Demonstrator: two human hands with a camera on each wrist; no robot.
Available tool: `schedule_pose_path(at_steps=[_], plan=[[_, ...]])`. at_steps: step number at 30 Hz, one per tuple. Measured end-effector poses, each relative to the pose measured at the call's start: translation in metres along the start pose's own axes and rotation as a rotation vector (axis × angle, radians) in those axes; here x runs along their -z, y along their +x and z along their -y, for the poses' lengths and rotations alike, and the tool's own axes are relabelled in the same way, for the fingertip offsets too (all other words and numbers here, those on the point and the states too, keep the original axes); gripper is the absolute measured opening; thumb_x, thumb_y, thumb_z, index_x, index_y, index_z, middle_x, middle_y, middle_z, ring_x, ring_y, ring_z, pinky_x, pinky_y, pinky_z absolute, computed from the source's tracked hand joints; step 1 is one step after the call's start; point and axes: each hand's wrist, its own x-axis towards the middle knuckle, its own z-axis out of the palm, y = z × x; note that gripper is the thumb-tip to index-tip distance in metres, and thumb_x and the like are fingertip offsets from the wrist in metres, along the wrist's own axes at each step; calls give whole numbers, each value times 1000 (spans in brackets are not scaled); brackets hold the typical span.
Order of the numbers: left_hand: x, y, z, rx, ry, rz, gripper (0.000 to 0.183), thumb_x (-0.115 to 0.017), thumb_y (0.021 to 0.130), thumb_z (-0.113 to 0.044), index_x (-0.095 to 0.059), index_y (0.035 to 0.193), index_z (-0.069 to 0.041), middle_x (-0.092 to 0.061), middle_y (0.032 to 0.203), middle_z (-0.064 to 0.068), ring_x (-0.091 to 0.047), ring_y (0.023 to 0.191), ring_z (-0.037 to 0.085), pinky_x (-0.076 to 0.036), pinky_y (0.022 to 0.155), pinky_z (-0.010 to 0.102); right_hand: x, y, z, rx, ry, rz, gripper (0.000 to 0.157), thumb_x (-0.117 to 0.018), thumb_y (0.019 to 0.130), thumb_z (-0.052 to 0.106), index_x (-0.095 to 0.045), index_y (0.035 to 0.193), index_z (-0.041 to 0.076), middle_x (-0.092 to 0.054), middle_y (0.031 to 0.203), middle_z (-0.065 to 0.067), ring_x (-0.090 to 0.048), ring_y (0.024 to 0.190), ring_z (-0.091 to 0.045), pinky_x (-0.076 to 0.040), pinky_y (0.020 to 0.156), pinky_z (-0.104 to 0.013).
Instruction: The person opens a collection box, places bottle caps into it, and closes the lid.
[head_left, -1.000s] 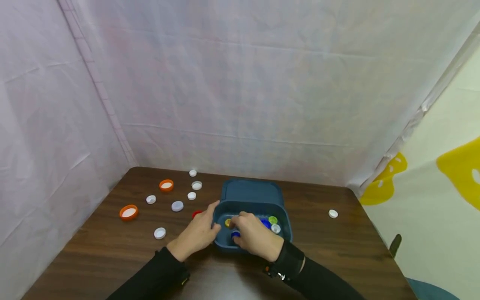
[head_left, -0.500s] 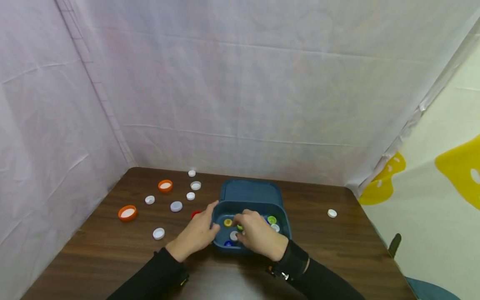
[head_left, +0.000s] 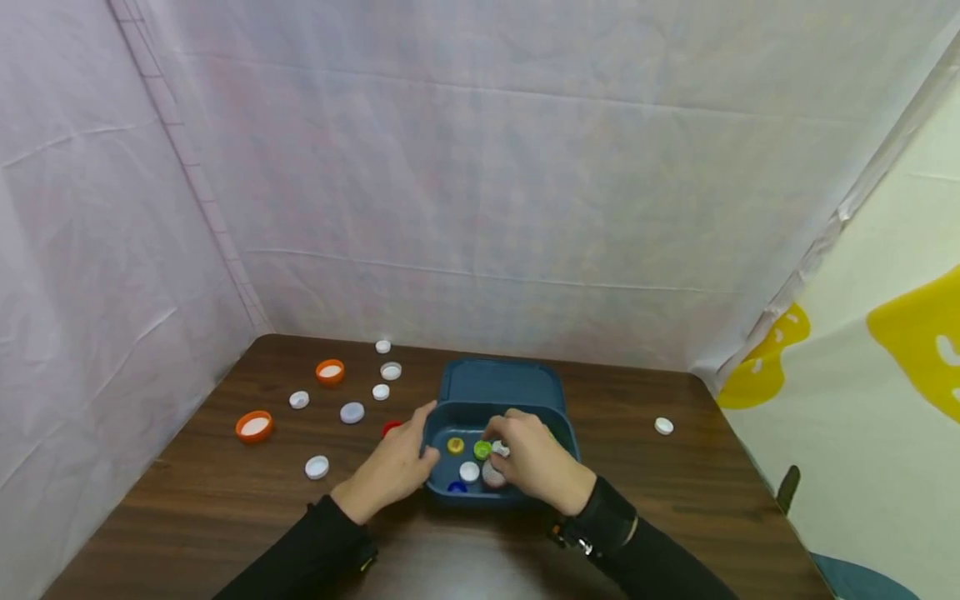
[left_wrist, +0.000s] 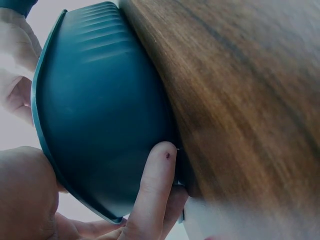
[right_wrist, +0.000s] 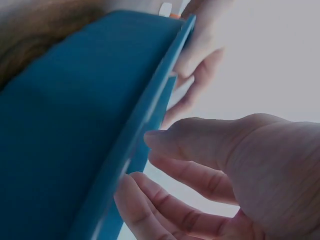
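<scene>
A blue-grey lunch box [head_left: 442, 483] stands with its lid [head_left: 502, 381] folded back. My left hand [head_left: 397, 458] grips its left wall, thumb at the rim and fingers along the outside; these fingers [left_wrist: 155, 185] press the wall in the left wrist view. My right hand [head_left: 540, 460] is bent down into the box, with a white cap [head_left: 500, 448] between its thumb and index finger; I cannot tell if it is pinched. Below that hand lies a larger greyish cap [head_left: 493, 475]. Also inside are a yellow cap [head_left: 455, 446], a green cap [head_left: 482, 450], another white cap [head_left: 468, 472] and a blue cap [head_left: 458, 487].
On the brown table [head_left: 225, 517], several white caps, among them a near one [head_left: 317, 467], and two orange rings [head_left: 255, 427] lie left of the box. A red cap [head_left: 391, 427] shows beside my left hand. One white cap [head_left: 663, 426] lies far right. White cloth [head_left: 480, 208] hangs behind.
My right hand has shifted right inside the box, uncovering the green and greyish caps. The blue cap it had at its fingers now lies at the front wall. The left hand stays put.
</scene>
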Motion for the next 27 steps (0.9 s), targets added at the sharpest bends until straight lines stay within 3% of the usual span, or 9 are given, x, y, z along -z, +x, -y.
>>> schedule_pose_path(at_steps=[3,8,18,23,27], plan=[[0,1,0,1,11,-1,76,-72,107,-6,-40,176,-1,-73,144,24,-67,81,12,-63,88,42,4,-3,-6,-24,0,-37,20,-88,98,1,-85,118,0,-81,110,-20,-81,102,-33,-71,86,-47],[1,2,0,-2,8,-4,76,-72,107,-6,-41,176,-1,-72,147,25,-70,85,13,-64,93,45,11,-9,-19,-63,-16,-102,18,-90,97,1,-85,115,0,-80,109,-20,-82,100,-34,-71,84,-43],[0,1,0,21,-7,10,76,-71,108,-7,-40,177,-2,-72,147,24,-72,84,14,-66,89,44,28,-17,-50,-195,-40,-188,15,-90,99,4,-85,113,3,-80,106,-14,-79,93,-28,-70,84,-45],[-1,0,1,24,3,13,75,-70,109,-9,-39,177,-3,-70,155,25,-77,101,20,-67,101,50,43,-23,-71,-275,-56,-258,15,-87,101,5,-84,116,2,-79,108,-17,-81,93,-29,-71,84,-48],[-1,1,1,21,4,13,75,-70,109,-9,-38,177,-3,-71,150,24,-75,89,15,-67,93,44,53,-30,-93,-310,-91,-305,17,-84,102,6,-84,117,-1,-80,111,-23,-82,99,-37,-70,86,-54]])
